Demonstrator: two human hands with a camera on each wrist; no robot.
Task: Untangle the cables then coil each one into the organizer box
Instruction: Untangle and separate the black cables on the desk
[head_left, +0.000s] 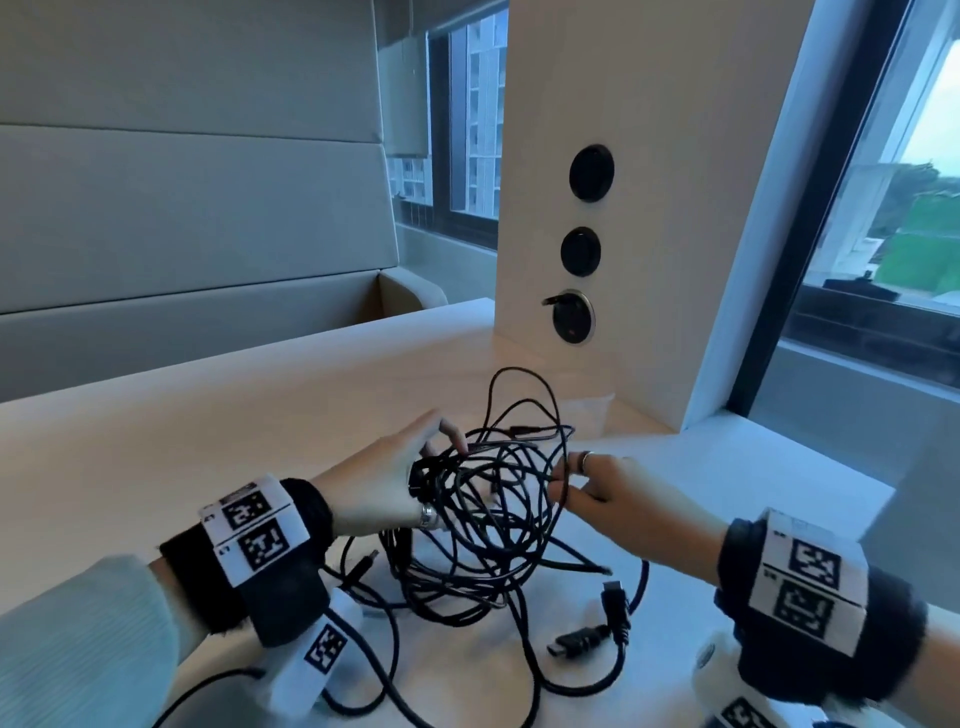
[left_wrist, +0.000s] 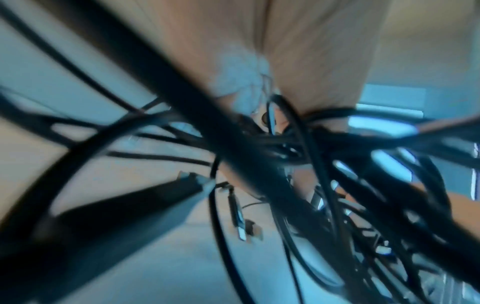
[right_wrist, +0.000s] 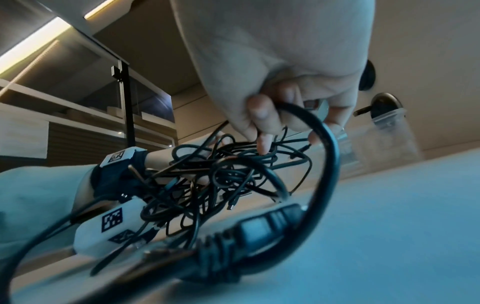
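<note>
Cables sat knotted on surface, lifted between hands; left hand gripped bundled side; right hand pinched strands on opposite side; loose plug ends trailed toward person, nearer right hand; box not clearly seen.

Left hand reaches in from the lower left, fingers curled and gripping. Right hand comes from the lower right, its fingertips pinching, ring on one finger.
</note>
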